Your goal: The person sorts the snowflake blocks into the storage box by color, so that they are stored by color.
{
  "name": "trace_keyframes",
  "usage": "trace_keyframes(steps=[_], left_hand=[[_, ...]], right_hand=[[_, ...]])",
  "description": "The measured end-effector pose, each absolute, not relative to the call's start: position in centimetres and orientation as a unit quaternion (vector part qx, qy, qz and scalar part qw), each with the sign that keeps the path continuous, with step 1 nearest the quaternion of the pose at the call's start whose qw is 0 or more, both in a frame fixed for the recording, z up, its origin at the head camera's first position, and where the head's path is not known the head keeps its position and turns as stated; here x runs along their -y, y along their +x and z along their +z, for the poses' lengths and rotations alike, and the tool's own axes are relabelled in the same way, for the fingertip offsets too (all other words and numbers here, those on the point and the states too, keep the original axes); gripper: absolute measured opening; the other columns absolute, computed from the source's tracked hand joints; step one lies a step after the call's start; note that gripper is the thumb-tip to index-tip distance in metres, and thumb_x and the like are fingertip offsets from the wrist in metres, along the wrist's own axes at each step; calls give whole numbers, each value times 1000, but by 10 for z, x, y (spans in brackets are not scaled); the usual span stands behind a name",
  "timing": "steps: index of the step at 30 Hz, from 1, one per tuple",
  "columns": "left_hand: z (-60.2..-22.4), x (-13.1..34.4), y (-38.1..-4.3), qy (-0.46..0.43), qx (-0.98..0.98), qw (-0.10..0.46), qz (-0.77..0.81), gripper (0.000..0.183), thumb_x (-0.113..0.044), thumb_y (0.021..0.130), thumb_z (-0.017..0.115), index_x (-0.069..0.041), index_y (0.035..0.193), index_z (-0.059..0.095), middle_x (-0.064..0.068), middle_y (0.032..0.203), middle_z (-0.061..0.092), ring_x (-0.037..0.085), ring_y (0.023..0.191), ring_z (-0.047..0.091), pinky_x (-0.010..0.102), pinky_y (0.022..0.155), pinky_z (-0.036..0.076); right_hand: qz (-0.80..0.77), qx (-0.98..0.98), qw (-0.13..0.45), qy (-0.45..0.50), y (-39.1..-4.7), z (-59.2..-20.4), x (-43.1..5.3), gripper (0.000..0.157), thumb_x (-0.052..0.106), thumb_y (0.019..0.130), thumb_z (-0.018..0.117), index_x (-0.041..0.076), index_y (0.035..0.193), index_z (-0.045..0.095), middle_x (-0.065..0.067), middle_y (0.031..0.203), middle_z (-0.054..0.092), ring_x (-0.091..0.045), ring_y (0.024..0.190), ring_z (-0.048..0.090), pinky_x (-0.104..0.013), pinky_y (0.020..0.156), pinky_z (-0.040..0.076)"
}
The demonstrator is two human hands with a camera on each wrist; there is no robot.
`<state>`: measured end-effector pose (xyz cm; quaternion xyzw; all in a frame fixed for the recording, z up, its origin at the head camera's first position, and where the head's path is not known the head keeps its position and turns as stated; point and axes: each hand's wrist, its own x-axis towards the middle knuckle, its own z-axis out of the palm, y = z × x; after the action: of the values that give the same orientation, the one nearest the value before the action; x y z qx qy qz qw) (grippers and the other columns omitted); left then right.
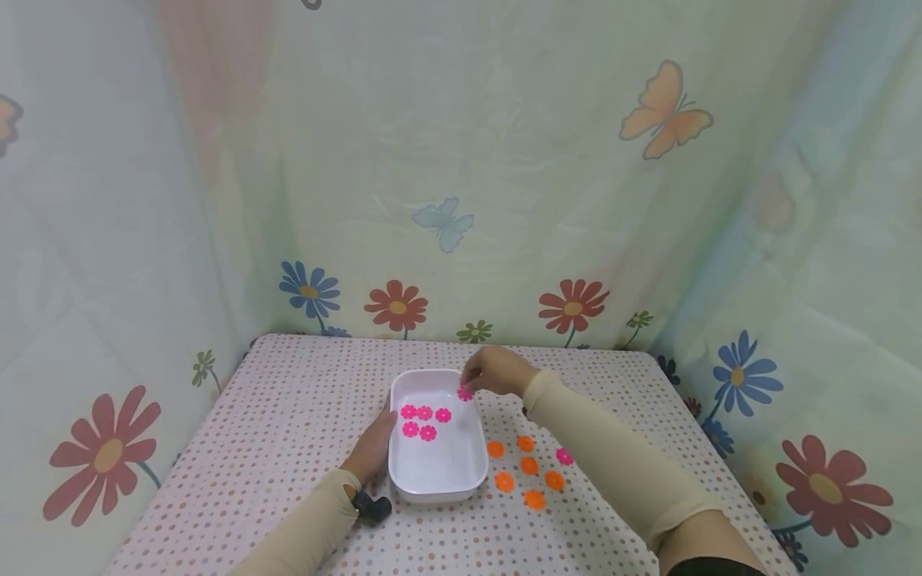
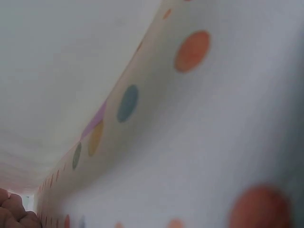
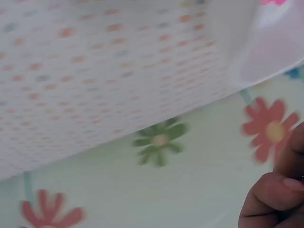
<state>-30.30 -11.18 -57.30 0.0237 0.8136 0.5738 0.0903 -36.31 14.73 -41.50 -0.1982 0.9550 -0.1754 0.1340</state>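
"What's in your hands?"

"My right grip (image 1: 499, 370) pinches one pink flower (image 1: 465, 394) at its fingertips, by the far right corner of the white tray (image 1: 436, 496). How high it hangs, I can't tell. My left grip (image 1: 370, 445) lies against the tray's left wall; whether its fingers curl round it or only press, I can't tell either."

"And the rest?"

"Five pink pieces (image 1: 428, 433) lie inside, left of my right grip and nearer me. Six orange flowers (image 1: 529, 466) and a loose pink flower (image 1: 564, 457) sit on the desk (image 1: 324, 384), nearer me than that grip, right of the tray."

"What worries you?"

"The rim, mostly. My pinch is so close to it that letting go a little too far right could drop the piece outside. It looks thin and flat, so it might also cling to a fingertip and land askew."

"Anything else?"

"If my left grip pushes too hard, the tray could slide into the orange ones. And my right sleeve (image 1: 619, 452) passes just beside the loose pink one; dipping that forearm might sweep it away."
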Motion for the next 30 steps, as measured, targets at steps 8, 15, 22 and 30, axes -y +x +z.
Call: trace_keyframes(steps=[8, 15, 22, 30], left_hand=[[-573, 109, -300, 25, -796, 90, 597, 62, -44, 113, 25, -24, 169, 10, 6, 176, 14, 37, 162, 10, 66, 128, 6], [-572, 109, -301, 30, -800, 85, 593, 59, -42, 114, 25, -26, 169, 12, 0, 176, 15, 33, 163, 11, 63, 129, 7], [-573, 110, -302, 35, -803, 89, 589, 59, -44, 113, 23, -31, 169, 8, -6, 176, 10, 27, 164, 6, 60, 130, 5], [-567, 112, -298, 29, -804, 89, 587, 59, -44, 113, 23, -30, 169, 9, -2, 176, 12, 32, 163, 8, 63, 129, 6]], right_hand=[[-42, -956, 176, -232, -372, -451, -80, 15, 20, 84, 89, 26, 77, 76, 11, 74, 70, -11, 76, 63, -30, 78, 58], [8, -962, 178, -205, -382, -480, -81, 21, 22, 81, 91, 25, 71, 73, 11, 71, 68, -10, 75, 59, -27, 77, 55], [0, -959, 179, -218, -382, -484, -77, 22, 22, 79, 92, 25, 69, 72, 11, 71, 68, -9, 74, 60, -26, 77, 55], [-34, -962, 148, -225, -378, -475, -85, 12, 18, 85, 86, 22, 78, 77, 10, 75, 69, -9, 75, 60, -26, 78, 56]])
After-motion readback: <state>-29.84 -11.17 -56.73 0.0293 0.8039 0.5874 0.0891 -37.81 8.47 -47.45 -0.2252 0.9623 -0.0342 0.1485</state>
